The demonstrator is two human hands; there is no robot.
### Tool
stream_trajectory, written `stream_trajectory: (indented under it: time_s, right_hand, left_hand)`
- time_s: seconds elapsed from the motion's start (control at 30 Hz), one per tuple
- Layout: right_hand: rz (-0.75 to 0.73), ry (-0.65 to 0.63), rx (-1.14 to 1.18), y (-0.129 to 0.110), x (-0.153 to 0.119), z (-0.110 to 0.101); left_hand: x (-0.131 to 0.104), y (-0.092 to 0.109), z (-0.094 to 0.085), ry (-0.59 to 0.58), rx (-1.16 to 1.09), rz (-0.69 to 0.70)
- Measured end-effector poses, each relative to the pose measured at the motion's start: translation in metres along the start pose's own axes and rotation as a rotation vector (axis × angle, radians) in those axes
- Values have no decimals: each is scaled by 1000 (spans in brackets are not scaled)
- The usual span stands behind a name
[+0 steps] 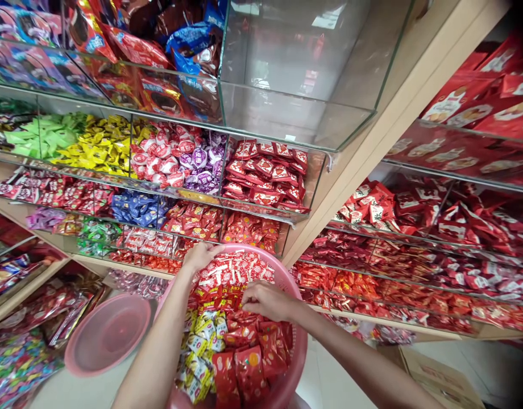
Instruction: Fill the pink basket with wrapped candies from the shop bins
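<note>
A pink plastic basket (299,363) is full of wrapped sweets, with red packets (248,366) at the front, yellow and white ones (198,346) at the left and small red and white ones (236,268) at the back. My left hand (200,255) is closed on the basket's far left rim, its fingertips partly hidden. Over the sweets at the basket's middle right is my right hand (261,298), its fingers curled together; what they hold, if anything, is too small to tell.
Glass-fronted shelves of sorted sweets (265,173) rise ahead, beside a wooden upright (372,136). An empty pink basin (110,335) lies at the lower left, and a cardboard box (440,378) is on the floor at the right.
</note>
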State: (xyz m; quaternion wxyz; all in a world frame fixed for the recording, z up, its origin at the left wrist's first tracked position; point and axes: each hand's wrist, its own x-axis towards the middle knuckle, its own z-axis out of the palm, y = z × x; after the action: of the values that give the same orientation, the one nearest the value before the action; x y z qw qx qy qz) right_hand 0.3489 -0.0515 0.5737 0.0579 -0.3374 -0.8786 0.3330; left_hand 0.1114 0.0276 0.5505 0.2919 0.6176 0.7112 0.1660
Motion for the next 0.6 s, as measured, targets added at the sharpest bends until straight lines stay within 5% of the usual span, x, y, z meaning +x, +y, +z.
stream_trajectory:
  time_s: [0.4, 0.6]
  right_hand:
    - [92, -37, 138, 1, -16, 13]
    - [24, -16, 159, -6, -12, 12]
  left_hand:
    - [2, -3, 1, -10, 6, 8]
    - [2, -3, 2, -4, 23, 11]
